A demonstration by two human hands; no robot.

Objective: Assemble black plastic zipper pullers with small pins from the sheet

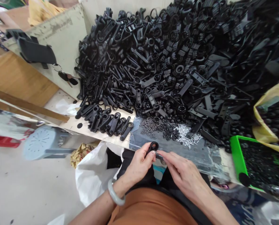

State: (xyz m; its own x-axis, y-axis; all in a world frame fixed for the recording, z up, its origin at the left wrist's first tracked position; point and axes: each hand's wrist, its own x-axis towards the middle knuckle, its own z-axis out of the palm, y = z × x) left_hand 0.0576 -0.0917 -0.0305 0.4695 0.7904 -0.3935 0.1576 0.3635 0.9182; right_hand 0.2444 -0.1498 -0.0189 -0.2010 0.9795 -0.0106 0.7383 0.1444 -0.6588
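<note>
My left hand is closed on a black plastic part with a ring-shaped end, held just in front of the bench edge above my lap. The fingers of my right hand are pinched together against the lower side of that part. A small greyish sliver shows between the fingertips, too small to name. Just beyond my hands, on a dark mat, lie silver pins, tiny black pieces and small dull-coloured pieces. To the left, similar black ring-ended parts lie in a rough row.
A high heap of black plastic parts covers the back of the bench. At right stand a green tray and a yellow bag of black pieces. Keys hang at left, above a blue-grey stool. A white bag hangs below the bench.
</note>
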